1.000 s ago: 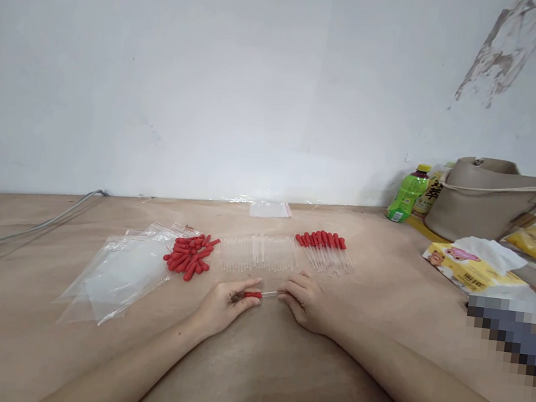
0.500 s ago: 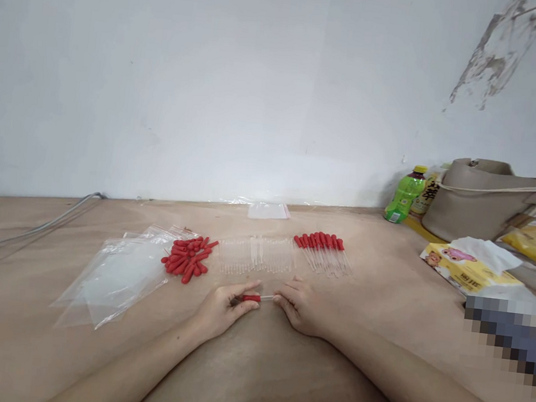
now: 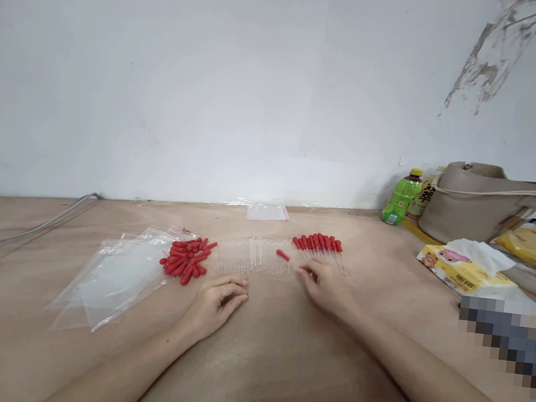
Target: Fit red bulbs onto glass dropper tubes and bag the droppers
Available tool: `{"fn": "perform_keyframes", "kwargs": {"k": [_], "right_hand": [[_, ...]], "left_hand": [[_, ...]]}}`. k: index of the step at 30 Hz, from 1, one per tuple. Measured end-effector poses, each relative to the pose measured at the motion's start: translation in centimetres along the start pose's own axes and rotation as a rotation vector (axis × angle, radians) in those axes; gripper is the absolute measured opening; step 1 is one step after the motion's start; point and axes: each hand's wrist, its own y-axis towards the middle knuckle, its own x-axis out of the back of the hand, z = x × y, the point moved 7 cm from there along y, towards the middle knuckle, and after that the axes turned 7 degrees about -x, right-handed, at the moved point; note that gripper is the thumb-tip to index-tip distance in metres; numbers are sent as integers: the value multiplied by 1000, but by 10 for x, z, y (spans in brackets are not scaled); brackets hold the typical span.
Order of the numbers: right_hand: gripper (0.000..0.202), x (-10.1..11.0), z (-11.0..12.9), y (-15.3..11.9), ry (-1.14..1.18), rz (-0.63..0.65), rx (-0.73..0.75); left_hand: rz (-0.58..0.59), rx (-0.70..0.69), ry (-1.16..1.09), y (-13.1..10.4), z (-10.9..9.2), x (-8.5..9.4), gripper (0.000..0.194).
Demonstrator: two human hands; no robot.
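The right hand [image 3: 323, 285] is holding a red-bulbed dropper [image 3: 282, 254], its grip narrow, with thumb and fingertips seemingly pinching the faintly showing clear stem. The bulb is pointing far and left, appearing over the right part of a row of clear tubes [image 3: 246, 258]; whether it is touching them, I cannot tell. Pinching by the stem is probably leaving the bulb free and letting the fingers steer a thin piece.

The left hand [image 3: 215, 301] is resting on the counter [image 3: 239, 365], nearer than the tubes, its grip loosely curled with a small gap and nothing visible inside.

Loose red bulbs [image 3: 187, 259] are lying heaped left of the tubes, beside overlapping clear bags [image 3: 113, 283]. Right of the tubes, capped droppers [image 3: 317, 242] are lying side by side, bulbs far and stems near, likely for tidiness and easy counting. The tubes are sitting between both groups, which is presumably keeping each kind separate and within reach. Well to the right, a tissue pack [image 3: 466, 270] and a green bottle [image 3: 400, 200] are standing apart, likely leaving the middle for handwork.
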Motion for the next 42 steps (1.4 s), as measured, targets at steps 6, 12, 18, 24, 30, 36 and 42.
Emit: {"fn": "perform_keyframes", "kwargs": {"k": [6, 12, 18, 24, 30, 36, 42], "right_hand": [[27, 18, -63, 28, -182, 12, -491], [30, 8, -77, 42, -322, 26, -605], [34, -3, -78, 40, -366, 70, -629], [39, -2, -63, 39, -416, 66, -597], [29, -24, -44, 43, -421, 194, -586], [22, -42, -44, 58, -463, 291, -662], [20, -45, -34, 63, -469, 307, -601]], "left_hand": [[57, 33, -8, -1, 1, -6, 20], [195, 50, 7, -2, -1, -13, 23], [215, 41, 12, -1, 0, -14, 30], [231, 69, 19, -2, 3, -15, 32], [229, 48, 34, -1, 2, -15, 30], [239, 51, 36, 0, 0, -15, 29], [252, 48, 37, -1, -2, -15, 30]]}}
